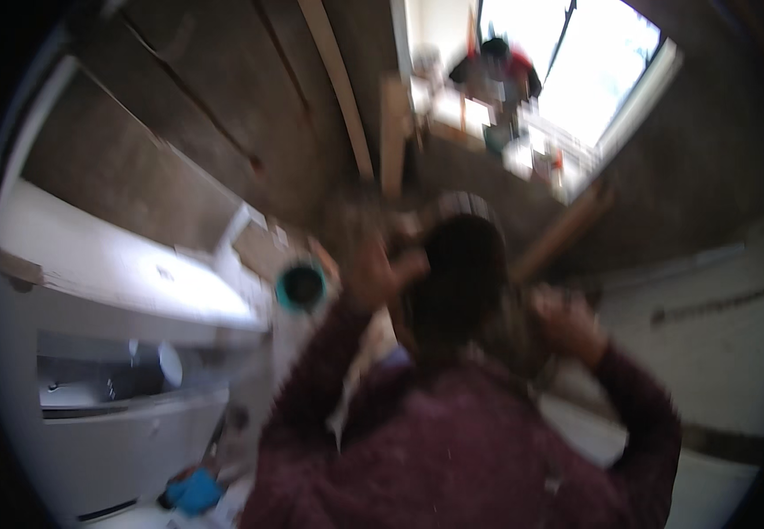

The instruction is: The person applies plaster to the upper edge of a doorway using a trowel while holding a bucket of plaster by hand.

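Neither my left hand nor my right hand is in the picture. Filling the middle is another person in a maroon sweater [452,432], whose dark-haired head [457,282] seems to be seen from behind. Both of that person's arms are bent upward. One raised hand [377,273] is beside the left of the head, its fingers apart. The other hand [571,324] is up on the right, its fingers smeared by motion. I cannot tell whether those hands hold anything.
A teal bucket [301,286] stands left of the person. Farther left is a white ledge [135,260] above a recess. A blue cloth-like item [194,492] lies at lower left. Wooden posts [392,137] and a bright window [598,66] are behind; a blurred figure [496,75] shows there.
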Motion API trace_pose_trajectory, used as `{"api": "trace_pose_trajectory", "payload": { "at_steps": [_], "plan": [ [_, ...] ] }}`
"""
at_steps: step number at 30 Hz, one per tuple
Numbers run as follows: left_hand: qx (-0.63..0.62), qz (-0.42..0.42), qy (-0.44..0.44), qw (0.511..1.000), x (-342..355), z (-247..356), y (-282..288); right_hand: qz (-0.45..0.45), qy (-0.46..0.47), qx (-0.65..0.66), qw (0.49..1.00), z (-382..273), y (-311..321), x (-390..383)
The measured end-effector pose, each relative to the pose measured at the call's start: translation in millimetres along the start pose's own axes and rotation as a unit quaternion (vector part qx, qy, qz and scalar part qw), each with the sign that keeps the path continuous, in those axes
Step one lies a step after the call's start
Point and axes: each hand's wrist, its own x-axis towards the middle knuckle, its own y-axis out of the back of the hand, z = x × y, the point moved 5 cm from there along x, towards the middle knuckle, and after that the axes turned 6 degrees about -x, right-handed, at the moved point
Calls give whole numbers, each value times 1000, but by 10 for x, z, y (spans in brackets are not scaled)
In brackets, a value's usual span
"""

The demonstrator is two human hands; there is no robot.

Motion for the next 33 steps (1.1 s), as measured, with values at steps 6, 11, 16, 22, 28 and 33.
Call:
{"api": "trace_pose_trajectory", "payload": {
  "at_steps": [6,11,16,22,28,33],
  "plan": [
    [-89,37,37,995,-535,244,-105,-70,69,257,961,120,659,378],
    [-100,98,27,990,-758,215,-107,-93,158,240,953,-205,667,636],
    [-128,130,26,983,-875,68,-36,-20,225,293,929,-494,560,755],
    [-113,173,-3,978,-947,35,108,-43,240,447,861,-658,591,1027],
    [-101,304,-26,947,-1378,-101,534,-79,256,509,818,-390,772,1066],
    [-163,444,-19,881,-1720,-118,737,-60,232,463,853,-24,1073,995]
  ]
}}
